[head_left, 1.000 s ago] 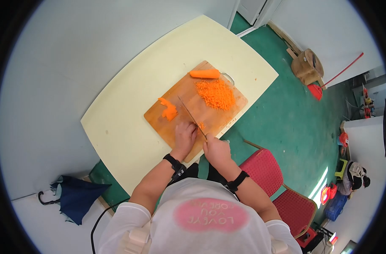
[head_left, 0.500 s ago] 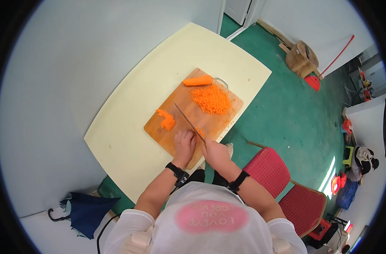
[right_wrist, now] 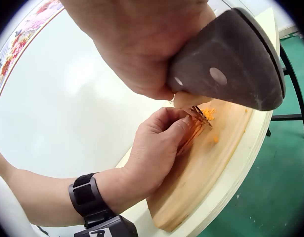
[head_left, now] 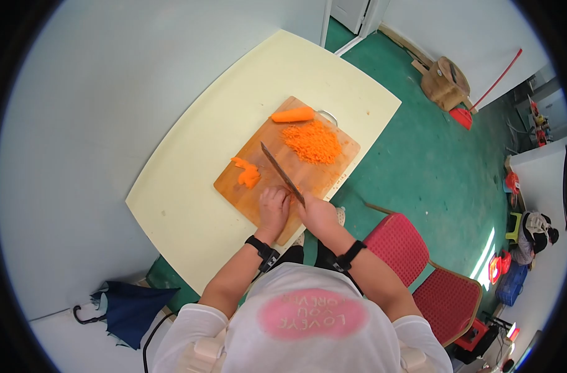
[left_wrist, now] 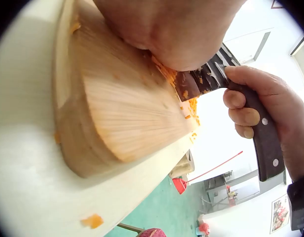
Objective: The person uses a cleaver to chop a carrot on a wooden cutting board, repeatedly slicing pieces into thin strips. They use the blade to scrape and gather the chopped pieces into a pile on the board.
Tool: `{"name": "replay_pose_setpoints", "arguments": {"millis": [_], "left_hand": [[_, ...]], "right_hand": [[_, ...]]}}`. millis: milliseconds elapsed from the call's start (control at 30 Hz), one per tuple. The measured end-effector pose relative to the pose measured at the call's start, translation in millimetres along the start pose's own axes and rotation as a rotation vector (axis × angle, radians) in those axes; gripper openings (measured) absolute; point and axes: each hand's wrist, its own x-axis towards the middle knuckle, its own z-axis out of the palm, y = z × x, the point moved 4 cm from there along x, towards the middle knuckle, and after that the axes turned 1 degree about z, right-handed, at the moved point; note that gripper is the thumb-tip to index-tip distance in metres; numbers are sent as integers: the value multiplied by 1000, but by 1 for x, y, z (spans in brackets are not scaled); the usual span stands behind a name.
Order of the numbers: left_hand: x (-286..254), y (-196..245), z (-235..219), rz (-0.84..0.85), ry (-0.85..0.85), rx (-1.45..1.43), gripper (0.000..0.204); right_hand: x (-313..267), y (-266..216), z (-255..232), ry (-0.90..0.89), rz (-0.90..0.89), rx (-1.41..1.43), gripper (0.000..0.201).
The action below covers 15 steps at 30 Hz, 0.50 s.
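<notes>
On a wooden cutting board (head_left: 324, 181), my right hand (head_left: 319, 215) grips a kitchen knife (head_left: 281, 172) by its dark riveted handle (left_wrist: 263, 136). The blade points toward the far left, right beside the fingers of my left hand (head_left: 274, 209). That hand bends over thin carrot strips (right_wrist: 193, 136), pinching them against the board with thumb and fingers. Fine orange bits cling to the blade in the left wrist view. Farther up the board lie a heap of chopped carrot (head_left: 312, 142) and a peeled carrot piece (head_left: 294, 114). Several loose carrot slices (head_left: 248, 174) rest left of the blade.
The pale yellow table (head_left: 190, 155) bears the board, with carrot crumbs along its near right edge. Red chairs (head_left: 396, 248) stand at the right. A dark blue umbrella (head_left: 134, 314) leans at the lower left. A wooden block (head_left: 445, 84) and red dustpan (head_left: 461, 118) are on the green floor.
The knife rocks at the strips; its blade now shows more of its broad side than half a second ago. Both hands stay at the same spot on the board. The head view has shifted slightly.
</notes>
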Motion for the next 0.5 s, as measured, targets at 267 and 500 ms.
{"name": "replay_pose_setpoints", "arguments": {"millis": [267,500], "left_hand": [[-3,0,-1,-13,-12,-16,11],[-4,-5,1,-7,-27,-13,12]], "right_hand": [[-23,-3,3,-12,-18,21,19],[-7,-6,17,22,12,-8,18]]}}
